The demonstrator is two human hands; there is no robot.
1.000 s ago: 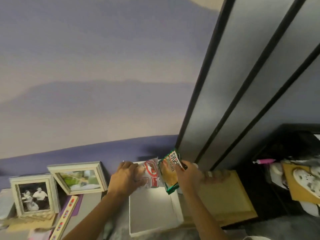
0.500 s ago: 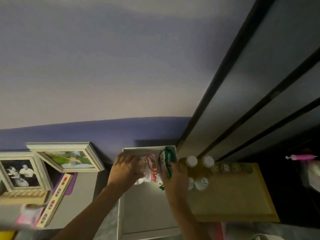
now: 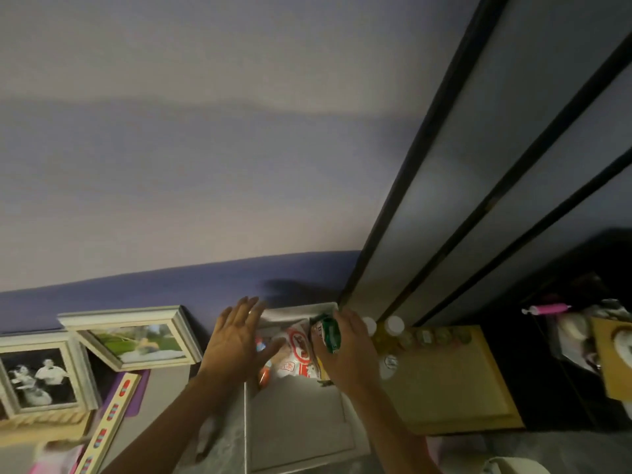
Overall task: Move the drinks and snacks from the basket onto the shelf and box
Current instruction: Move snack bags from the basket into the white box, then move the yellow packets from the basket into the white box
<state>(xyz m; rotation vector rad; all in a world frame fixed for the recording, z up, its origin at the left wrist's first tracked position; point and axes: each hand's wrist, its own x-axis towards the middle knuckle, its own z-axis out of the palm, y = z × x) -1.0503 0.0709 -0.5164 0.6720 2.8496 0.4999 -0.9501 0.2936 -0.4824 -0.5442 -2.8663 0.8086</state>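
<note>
Changed since half a second ago: the left hand [image 3: 239, 340] is being lifted clear of the white-and-red snack packet [image 3: 297, 350], on which it was being pressed. Its fingers are now being held straight and spread, and nothing is being grasped.

Item, right hand [image 3: 347, 354]: being kept curled round the green snack packet [image 3: 327, 334], which is being stood on edge against the right side of the white-and-red one.

Item, white box [image 3: 301, 415]: being kept open beneath and between both hands. Both packets are being lodged at its far end, just ahead of the wrists.

Item, white-capped bottles [image 3: 394, 325]: being kept in a row just right of the right hand, at the far edge of the yellow shelf board [image 3: 451, 398].

Item, picture frames [image 3: 136, 336]: being leaned well left of the left hand.

Step in hand, as judged: snacks are being settled into the box, and the green packet is the piece being placed.

Next move, as judged: the right hand's grip is to be released only once the packet is being propped by its neighbour or the box wall, since otherwise it is likely to topple. Both hands are then to be drawn back toward the basket, which is not being shown.
</note>
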